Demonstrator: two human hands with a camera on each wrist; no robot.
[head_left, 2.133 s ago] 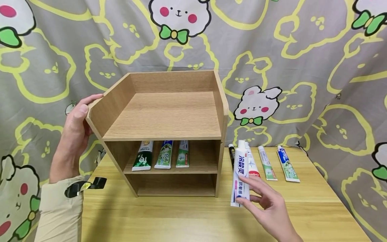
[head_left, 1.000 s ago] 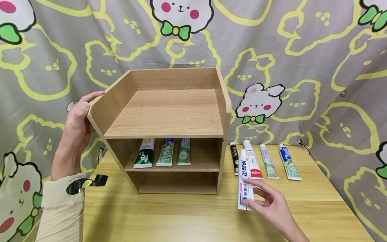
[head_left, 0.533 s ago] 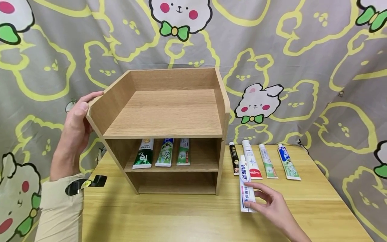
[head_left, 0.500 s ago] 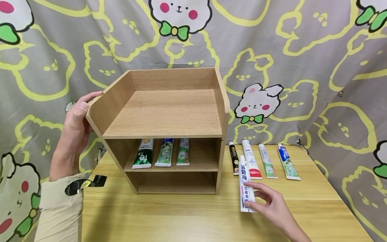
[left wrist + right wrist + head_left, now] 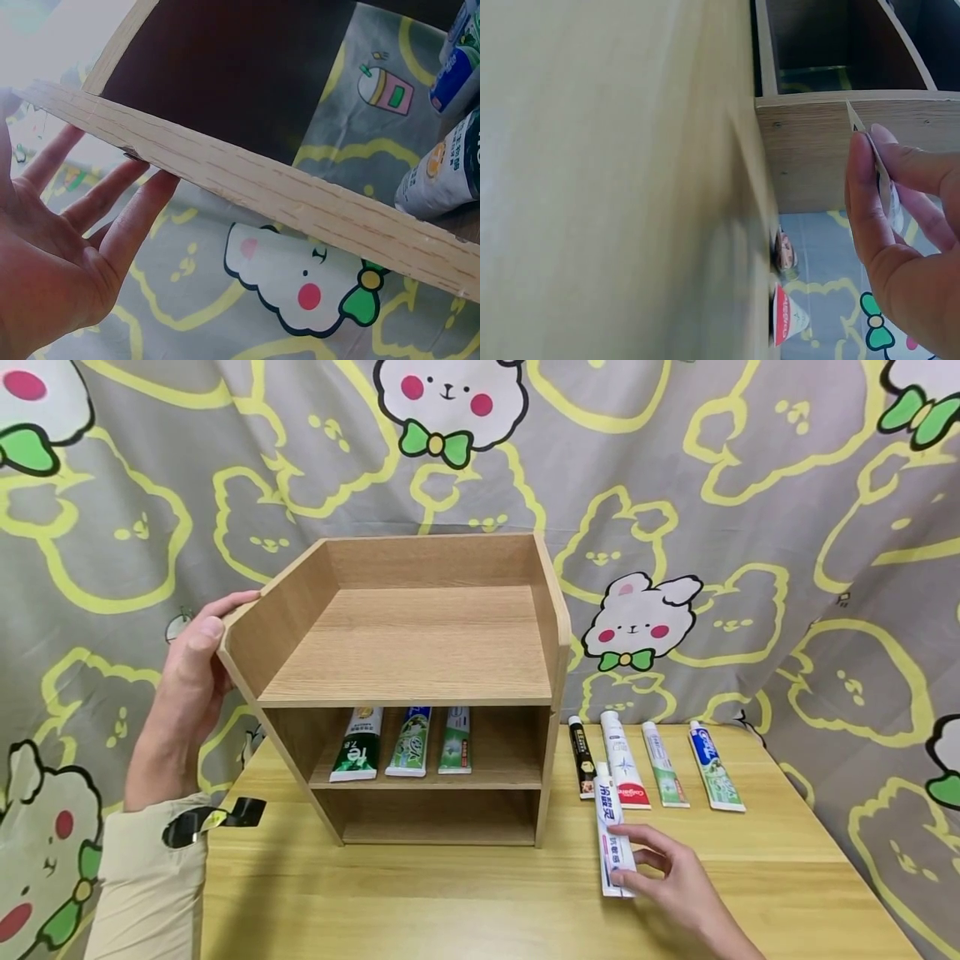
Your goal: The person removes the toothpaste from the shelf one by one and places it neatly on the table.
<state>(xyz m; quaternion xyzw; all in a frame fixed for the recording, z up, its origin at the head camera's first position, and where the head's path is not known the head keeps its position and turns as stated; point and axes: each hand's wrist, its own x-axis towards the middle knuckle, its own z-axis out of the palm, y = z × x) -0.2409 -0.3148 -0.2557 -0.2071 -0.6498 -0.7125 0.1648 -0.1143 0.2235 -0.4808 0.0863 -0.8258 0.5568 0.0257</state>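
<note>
By the grip of the right hand [image 5: 675,878], the lower half of the white tube [image 5: 611,818] is pinched above the desk [image 5: 420,902]. From so low a hold, the red-ended tube [image 5: 625,764] behind could be knocked. Since the earliest frame, that tube has been less covered. The shelf unit [image 5: 420,643] is touched by the left hand's [image 5: 187,668] extended fingers.

I count two hands on my feeds: one left hand [image 5: 187,672] and one right hand [image 5: 670,874]. Between the right fingers is one white tube [image 5: 609,815]; beyond them, four more: a black tube [image 5: 582,758], a red-ended tube [image 5: 623,760], a slim tube [image 5: 664,766] and a blue-topped tube [image 5: 716,768]. Beside the left fingers, one three-level rack [image 5: 427,643]; its shaded middle level holds, as best I can tell, three: a dark green tube [image 5: 357,749], a blue-green tube [image 5: 409,745] and a narrow tube [image 5: 455,743]. Tubes total eight. Under the right fingers, one table [image 5: 420,893]; past all fingers, one curtain [image 5: 630,502].
</note>
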